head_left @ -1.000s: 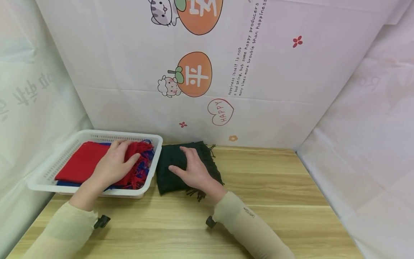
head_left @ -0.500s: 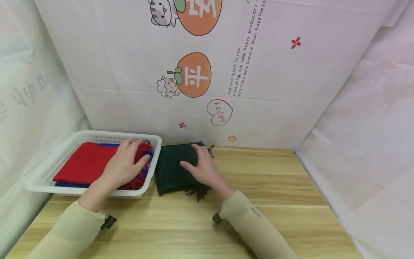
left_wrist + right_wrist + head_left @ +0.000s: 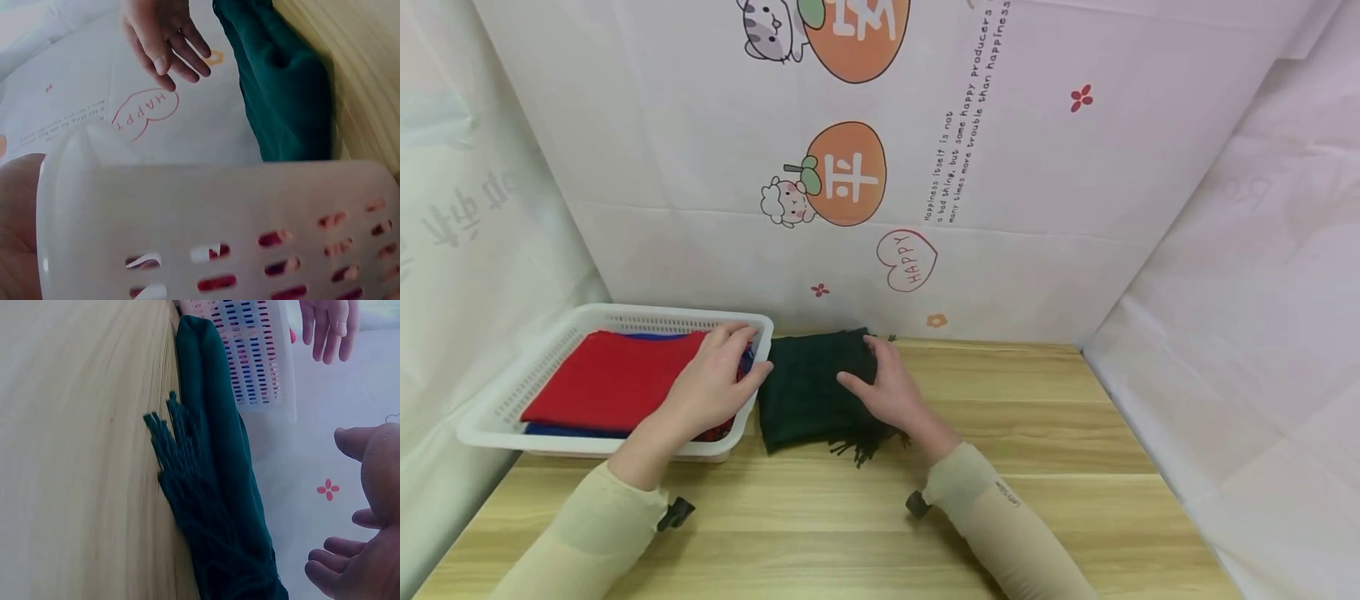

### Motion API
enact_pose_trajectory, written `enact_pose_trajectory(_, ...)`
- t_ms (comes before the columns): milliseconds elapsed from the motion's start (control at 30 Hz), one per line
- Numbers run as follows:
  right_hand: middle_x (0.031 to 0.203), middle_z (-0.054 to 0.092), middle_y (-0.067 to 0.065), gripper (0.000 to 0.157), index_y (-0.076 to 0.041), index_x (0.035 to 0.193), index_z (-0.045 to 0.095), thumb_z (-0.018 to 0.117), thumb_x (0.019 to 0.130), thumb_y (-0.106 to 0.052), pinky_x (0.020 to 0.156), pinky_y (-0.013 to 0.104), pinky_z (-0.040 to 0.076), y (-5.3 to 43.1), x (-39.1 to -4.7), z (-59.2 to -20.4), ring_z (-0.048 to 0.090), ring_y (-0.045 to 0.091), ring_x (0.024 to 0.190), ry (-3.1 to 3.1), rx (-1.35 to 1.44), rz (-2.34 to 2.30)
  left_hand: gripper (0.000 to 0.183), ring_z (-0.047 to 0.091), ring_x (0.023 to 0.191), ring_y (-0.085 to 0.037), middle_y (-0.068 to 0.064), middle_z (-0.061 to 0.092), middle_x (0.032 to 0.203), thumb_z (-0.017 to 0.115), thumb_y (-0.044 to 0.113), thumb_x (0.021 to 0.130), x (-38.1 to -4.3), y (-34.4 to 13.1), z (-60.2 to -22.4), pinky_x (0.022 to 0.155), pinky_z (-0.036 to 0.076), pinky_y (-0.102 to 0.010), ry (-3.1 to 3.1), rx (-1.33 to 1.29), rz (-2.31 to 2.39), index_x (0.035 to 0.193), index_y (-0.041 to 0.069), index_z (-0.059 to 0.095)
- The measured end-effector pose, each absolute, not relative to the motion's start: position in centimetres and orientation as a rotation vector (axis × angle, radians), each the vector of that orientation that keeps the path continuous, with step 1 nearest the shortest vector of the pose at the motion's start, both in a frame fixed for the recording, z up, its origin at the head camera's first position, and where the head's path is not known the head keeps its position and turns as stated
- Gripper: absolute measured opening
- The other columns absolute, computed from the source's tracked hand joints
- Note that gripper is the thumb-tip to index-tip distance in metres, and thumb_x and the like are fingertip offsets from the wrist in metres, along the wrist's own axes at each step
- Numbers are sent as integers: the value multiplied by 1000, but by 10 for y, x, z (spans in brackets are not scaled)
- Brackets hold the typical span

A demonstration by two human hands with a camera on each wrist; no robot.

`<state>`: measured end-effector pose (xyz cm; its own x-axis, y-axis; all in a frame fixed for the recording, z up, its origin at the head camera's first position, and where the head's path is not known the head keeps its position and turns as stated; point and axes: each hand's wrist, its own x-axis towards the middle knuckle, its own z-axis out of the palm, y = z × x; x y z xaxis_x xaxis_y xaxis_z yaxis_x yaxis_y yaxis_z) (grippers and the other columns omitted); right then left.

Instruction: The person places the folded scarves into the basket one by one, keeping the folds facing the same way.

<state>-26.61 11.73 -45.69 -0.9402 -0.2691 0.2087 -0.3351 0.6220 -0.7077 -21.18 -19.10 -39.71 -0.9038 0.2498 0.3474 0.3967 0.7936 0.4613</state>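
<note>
My left hand [image 3: 715, 383] hangs over the right end of a white plastic basket [image 3: 475, 421], fingers spread and holding nothing. Inside the basket a folded red scarf [image 3: 617, 379] lies on a blue one [image 3: 561, 430]; my hand covers most of their fringes. Just right of the basket, a folded dark green scarf [image 3: 808, 387] lies on the table with its fringe [image 3: 175, 444] toward the right. Above that fringed end is my right hand [image 3: 891, 392], relaxed and holding nothing. In the right wrist view this hand stands apart from the green scarf.
The wood-grain table [image 3: 1037, 450] runs up to a white printed sheet [image 3: 1015, 275] at the back. White sheets also close off the left and right sides. A dark clip-like piece [image 3: 676, 512] sits at my left cuff, and a similar one [image 3: 917, 504] at the right.
Both hands have moved to the right, the left across the red scarf to the basket's right rim, the right toward the green scarf's fringed end. The scarves and basket stay in place.
</note>
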Motion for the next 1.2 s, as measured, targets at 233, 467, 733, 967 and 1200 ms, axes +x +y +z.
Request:
enact_pose_trajectory(233,164,44,23,86,-6,170,36,75,107,-49,123,62,42,124,-269,-457,46,44,153,-2747,486,1280,69,45,149,-46,-27,43,165,72,30,108,-213,-175,-402,111,53,-67,-2738,-532,-789,163,-2,46)
enact_pose_trajectory(467,165,44,23,87,-4,170,36,76,106,-47,124,61,42,129,-271,-456,47,43,153,-2761,476,1262,68,51,145,-46,-28,47,162,72,33,108,-213,-159,-408,111,54,-66,-2759,-570,-774,162,-1,48)
enact_pose_trajectory(733,166,43,22,86,-6,169,38,79,105,-46,122,61,45,136,-278,-456,49,41,150,-2806,450,1239,70,56,143,-45,-29,49,161,70,37,110,-215,-141,-408,112,53,-66,-2835,-533,-766,164,-2,46)
enact_pose_trajectory(967,165,46,28,82,-2,168,40,78,106,-40,120,63,46,138,-290,-454,52,46,148,-2837,418,1343,71,57,142,-47,-31,52,159,69,37,111,-214,-125,-408,112,52,-66,-2906,-448,-720,163,-5,46)
enact_pose_trajectory(1200,163,50,29,85,5,167,40,79,106,-41,117,62,49,137,-298,-452,55,46,146,-2939,448,1245,71,59,141,-47,-32,56,156,70,36,109,-215,-114,-409,114,51,-65,-2952,-346,-690,159,-9,48)
